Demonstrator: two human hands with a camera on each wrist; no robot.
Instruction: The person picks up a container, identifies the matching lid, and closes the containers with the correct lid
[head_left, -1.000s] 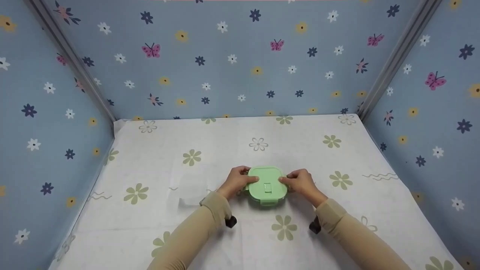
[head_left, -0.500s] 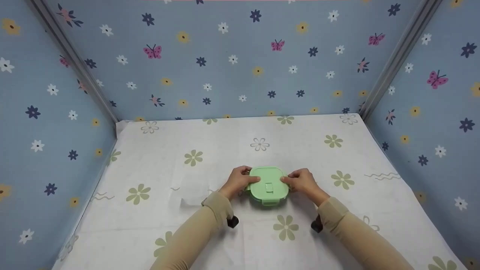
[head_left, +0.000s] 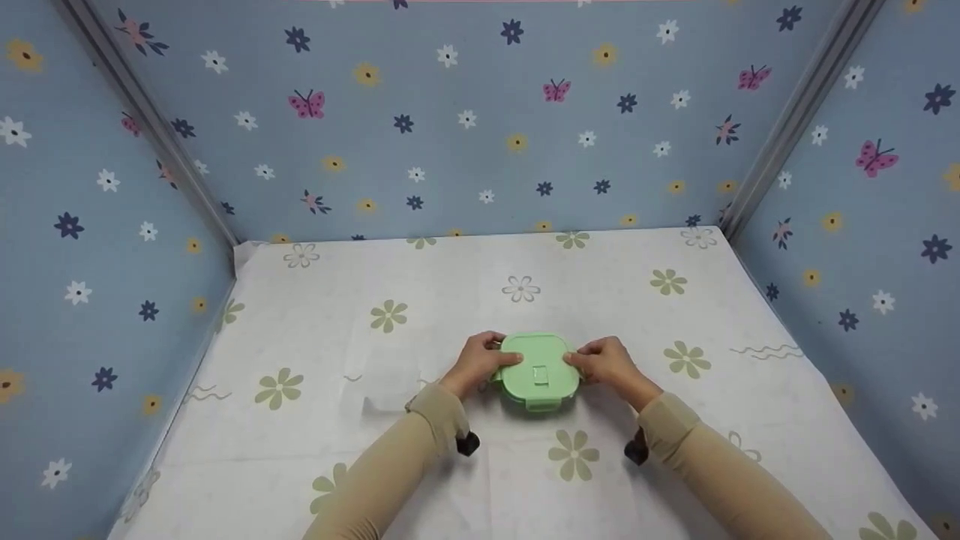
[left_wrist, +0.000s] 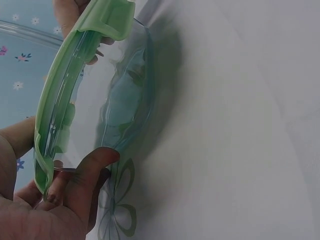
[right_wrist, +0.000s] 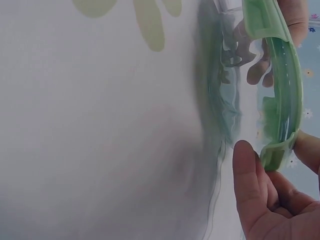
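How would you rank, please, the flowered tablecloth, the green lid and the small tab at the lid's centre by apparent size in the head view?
1. The flowered tablecloth, largest by far.
2. The green lid, held at its sides by the left hand and the right hand.
3. The small tab, smallest.

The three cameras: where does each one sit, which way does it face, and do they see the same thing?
Head: worn high, facing forward and down at the round clear container with a green lid; both hands and beige sleeves show.
Left wrist: low by the tablecloth, facing the container's side; left hand shows.
Right wrist: mirrored from the opposite side; right hand shows.
Shared: both wrist views see the green lid rim and clear wall.
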